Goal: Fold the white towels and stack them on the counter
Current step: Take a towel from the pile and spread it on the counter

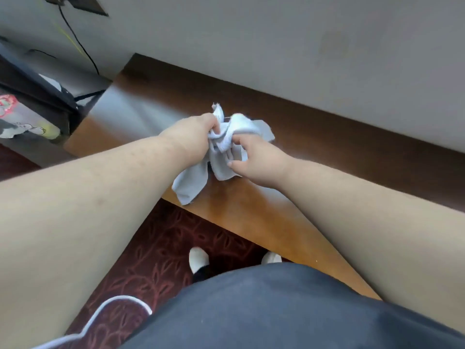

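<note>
White towel (pixel 227 144) sits bunched at twelve o'clock, our left hand (pixel 193 136) and right hand (pixel 254 159) clutching it; gripped so, we risk folding crookedly over the counter (pixel 251 212).

Soft, even daylight fills the scene, leaving a pale glare streak across the glossy counter (pixel 141 109) at its left end. Focus is slightly soft throughout, and the wide lens bends and stretches the edges.
</note>
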